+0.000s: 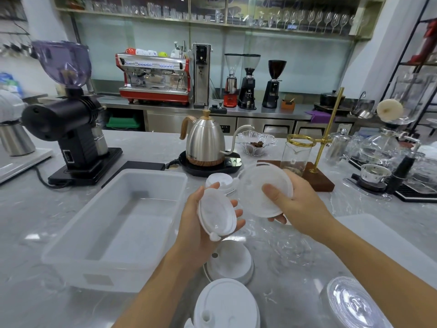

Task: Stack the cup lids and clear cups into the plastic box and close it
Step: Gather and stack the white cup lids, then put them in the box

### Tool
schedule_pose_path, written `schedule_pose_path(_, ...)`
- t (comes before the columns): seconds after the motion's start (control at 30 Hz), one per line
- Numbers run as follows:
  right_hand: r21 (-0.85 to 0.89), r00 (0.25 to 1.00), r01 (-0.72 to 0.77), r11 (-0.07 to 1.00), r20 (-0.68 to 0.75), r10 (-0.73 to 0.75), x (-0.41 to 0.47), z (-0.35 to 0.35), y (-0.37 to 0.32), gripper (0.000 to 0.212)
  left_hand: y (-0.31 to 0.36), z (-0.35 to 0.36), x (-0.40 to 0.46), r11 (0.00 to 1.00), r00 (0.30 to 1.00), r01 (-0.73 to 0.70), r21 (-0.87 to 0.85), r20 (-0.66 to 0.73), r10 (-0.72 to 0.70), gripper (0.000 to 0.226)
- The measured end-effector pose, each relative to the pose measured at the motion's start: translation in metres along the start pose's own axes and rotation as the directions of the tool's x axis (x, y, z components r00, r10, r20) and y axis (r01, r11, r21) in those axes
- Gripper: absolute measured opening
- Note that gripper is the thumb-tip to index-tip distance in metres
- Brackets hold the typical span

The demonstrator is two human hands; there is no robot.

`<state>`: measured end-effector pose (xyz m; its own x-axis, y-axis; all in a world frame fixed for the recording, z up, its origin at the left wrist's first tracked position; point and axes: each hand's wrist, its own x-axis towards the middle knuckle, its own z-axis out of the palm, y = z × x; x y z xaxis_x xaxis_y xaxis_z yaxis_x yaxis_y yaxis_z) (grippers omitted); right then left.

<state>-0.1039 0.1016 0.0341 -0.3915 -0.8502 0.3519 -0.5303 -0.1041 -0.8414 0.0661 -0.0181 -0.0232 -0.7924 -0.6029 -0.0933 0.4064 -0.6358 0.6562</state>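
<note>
Fingers (272,189) around white lids (262,188).

Your open translucent plastic box (113,223) sits on the grey marble worktop (28,209), left of your hands. Your left hand (201,223) holds a white round cup lid (216,217) just right of the box. Your right hand (295,200) holds another white lid (262,190) beside it. More white lids (228,301) lie on the worktop below your hands. A clear plastic cup (352,301) lies to their right. The steel kettle (204,143) stands behind the box.
</note>
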Motion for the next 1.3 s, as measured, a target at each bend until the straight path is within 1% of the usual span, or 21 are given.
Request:
schedule_pose_path(0.03,0.032,0.999,-0.033,0.999,0.002,0.033,0.001,-0.001,0.001,0.02,0.0,0.0,0.0,1.0,1.0,0.013,-0.011,-0.004,-0.013,0.058)
schedule_pose_path(0.1,0.049,0.998,-0.063,0.997,-0.007,0.063,0.003,0.0,0.001,0.024,0.0,-0.001,0.0,1.0,1.0,0.022,-0.021,0.002,-0.022,0.056)
schedule_pose_path(0.23,0.066,0.999,-0.049,0.997,-0.003,0.049,0.005,0.003,-0.002,0.03,-0.001,-0.003,0.0,1.0,0.998,0.02,0.014,0.056,-0.021,0.068)
schedule_pose_path(0.3,0.087,0.998,-0.013,0.996,0.06,0.008,0.006,0.009,-0.005,0.03,0.0,-0.002,-0.001,0.999,0.994,0.019,0.04,0.109,-0.023,0.073)
schedule_pose_path(0.37,0.131,0.99,0.008,0.991,0.136,-0.026,0.007,0.018,-0.008,0.03,0.0,-0.002,-0.001,0.998,0.989,0.024,0.06,0.143,-0.033,0.069)
schedule_pose_path(0.4,0.126,0.985,0.012,0.992,0.169,-0.034,0.007,0.022,-0.009,0.031,-0.001,-0.003,0.0,0.998,0.988,0.037,0.055,0.145,-0.045,0.064)
schedule_pose_path(0.5,-0.024,0.971,0.037,0.999,0.237,-0.03,0.009,0.034,-0.01,0.032,-0.002,-0.007,0.001,0.998,0.987,0.063,0.029,0.144,-0.067,0.06)
schedule_pose_path(0.6,-0.15,0.97,0.065,0.987,0.24,-0.027,0.01,0.039,-0.011,0.034,-0.001,-0.007,-0.001,0.996,0.984,0.085,0.019,0.156,-0.087,0.06)
schedule_pose_path(0.77,-0.305,0.982,0.103,0.947,0.183,-0.048,0.011,0.045,-0.013,0.043,0.002,0.0,-0.005,0.991,0.977,0.135,-0.019,0.17,-0.13,0.078)
schedule_pose_path(0.87,-0.323,0.98,0.139,0.936,0.182,-0.082,0.011,0.05,-0.014,0.051,0.002,0.001,-0.007,0.983,0.969,0.166,-0.076,0.196,-0.149,0.071)
schedule_pose_path(0.97,-0.333,0.973,0.173,0.927,0.204,-0.108,0.009,0.05,-0.014,0.063,0.001,-0.005,-0.006,0.979,0.97,0.17,-0.11,0.194,-0.146,0.056)
schedule_pose_path(1.03,-0.34,0.965,0.205,0.918,0.229,-0.131,0.008,0.051,-0.013,0.057,0.0,-0.008,-0.005,0.985,0.974,0.151,-0.086,0.18,-0.134,0.05)
schedule_pose_path(1.1,-0.326,0.96,0.211,0.922,0.246,-0.132,0.007,0.054,-0.012,0.052,0.0,-0.008,-0.005,0.987,0.974,0.144,-0.069,0.185,-0.129,0.053)
schedule_pose_path(1.17,-0.318,0.961,0.204,0.926,0.244,-0.128,0.006,0.057,-0.011,0.052,0.0,-0.006,-0.006,0.991,0.973,0.12,-0.053,0.204,-0.107,0.055)
schedule_pose_path(1.23,-0.334,0.96,0.212,0.918,0.249,-0.131,0.006,0.058,-0.009,0.055,0.0,-0.005,-0.006,0.996,0.974,0.08,-0.04,0.213,-0.07,0.055)
schedule_pose_path(1.3,-0.353,0.961,0.216,0.911,0.241,-0.135,0.005,0.057,-0.005,0.06,0.002,-0.005,-0.006,0.999,0.982,0.015,-0.047,0.191,-0.005,0.057)
